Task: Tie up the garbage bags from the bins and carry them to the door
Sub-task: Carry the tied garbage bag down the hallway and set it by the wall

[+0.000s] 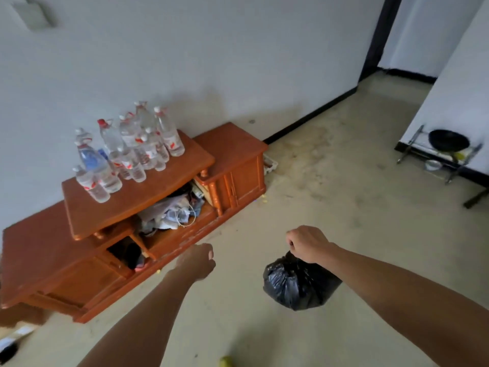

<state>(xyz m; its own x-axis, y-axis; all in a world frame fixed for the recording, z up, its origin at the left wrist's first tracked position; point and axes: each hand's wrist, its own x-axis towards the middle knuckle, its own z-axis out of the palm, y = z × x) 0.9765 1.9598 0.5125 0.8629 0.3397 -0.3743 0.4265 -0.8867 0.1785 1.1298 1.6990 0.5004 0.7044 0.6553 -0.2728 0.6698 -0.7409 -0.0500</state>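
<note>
The right hand (307, 243) is clenched round the gathered neck of a small, crinkled black plastic garbage bag (299, 284). The bag hangs below the fist over the pale beige floor (344, 207) (whether its bottom clears the floor I cannot tell). The neck looks bunched tight, so this bag seems tied, and the step in hand is, by my reading, the carry. The left hand (197, 260) reaches forward with loosely curled fingers and holds nothing that shows. To the left stands a low orange-brown wooden cabinet (164, 178) with a cluster of clear plastic water bottles (127, 149) on its raised shelf. A dark-framed opening (412, 49) shows at the far right. If the door lies that way, the next move calls for a firm hold on the neck and a walk across the floor toward it.
</note>
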